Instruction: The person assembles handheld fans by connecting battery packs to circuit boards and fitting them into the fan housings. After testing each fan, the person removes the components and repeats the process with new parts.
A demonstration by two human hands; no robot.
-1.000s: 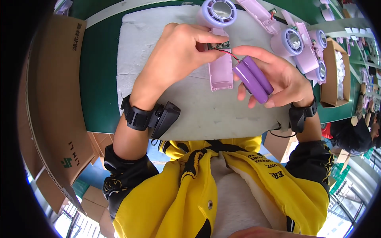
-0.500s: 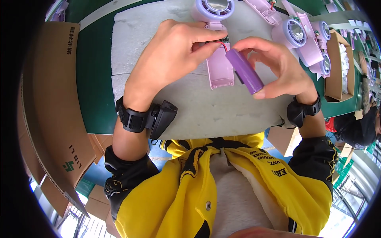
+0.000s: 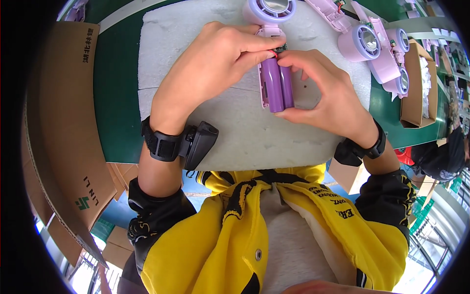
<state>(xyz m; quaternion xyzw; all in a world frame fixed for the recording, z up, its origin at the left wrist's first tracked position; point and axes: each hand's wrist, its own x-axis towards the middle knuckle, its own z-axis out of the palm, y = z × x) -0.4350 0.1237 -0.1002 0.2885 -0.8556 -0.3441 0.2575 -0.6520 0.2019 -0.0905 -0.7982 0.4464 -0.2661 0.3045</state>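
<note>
A pale pink and lilac handheld fan (image 3: 264, 31) lies on the foam pad with its handle opened toward me and its round head (image 3: 270, 9) at the far end. A purple battery pack (image 3: 275, 87) of two cylindrical cells lies over the handle shell, lengthwise along it. My right hand (image 3: 335, 95) holds the pack from the right, fingers at its far end and thumb at its near end. My left hand (image 3: 205, 68) grips the fan's far handle, its thumb and index finger by the red wire (image 3: 273, 54) and small green circuit board (image 3: 280, 48); the other fingertips are hidden.
White foam pad (image 3: 245, 139) covers the green table (image 3: 115, 122). More fans (image 3: 360, 43) and pink shells lie at the far right, beside a cardboard box (image 3: 415, 93) holding white pieces. A large carton (image 3: 63, 112) stands left. Another person (image 3: 443, 157) is at the right.
The battery pack has swung from a tilt beside the shell to lying lengthwise over it, both cells now showing. My right hand moved left with it; my left hand stays nearly in place.
</note>
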